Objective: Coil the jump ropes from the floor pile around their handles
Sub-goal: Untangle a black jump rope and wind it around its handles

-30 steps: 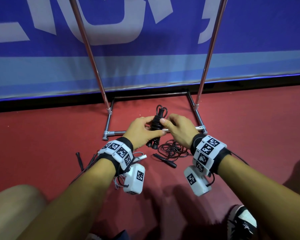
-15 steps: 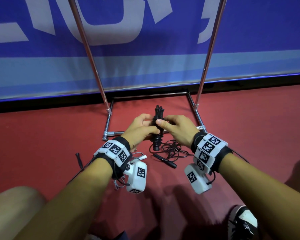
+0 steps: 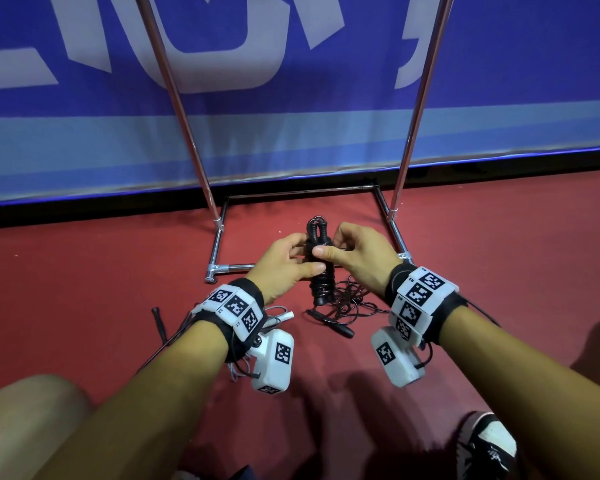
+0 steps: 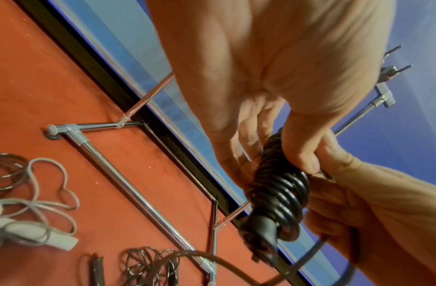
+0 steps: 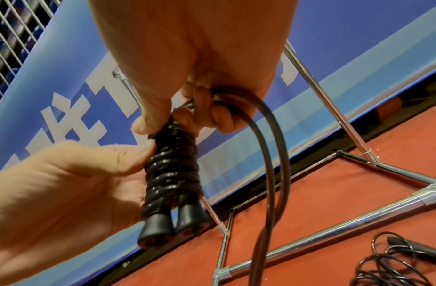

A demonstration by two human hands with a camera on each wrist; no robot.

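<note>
A black jump rope bundle stands upright between my hands, its two handles side by side with cord wound tightly around them. My left hand grips the bundle from the left, thumb across the front coils. My right hand pinches the cord at the upper part of the handles. A loose loop of the same cord hangs down from the right hand's curled fingers. Both handle butts point down.
Just below the hands a tangled black rope pile and its handle lie on the red floor. A white rope lies at left, beside a black handle. A chrome rack base and a blue banner stand ahead.
The bundle has swung from a slight tilt to upright, its lower end shifting right. My right fingers have lifted toward the top of the handles; the left hand keeps its grip.
</note>
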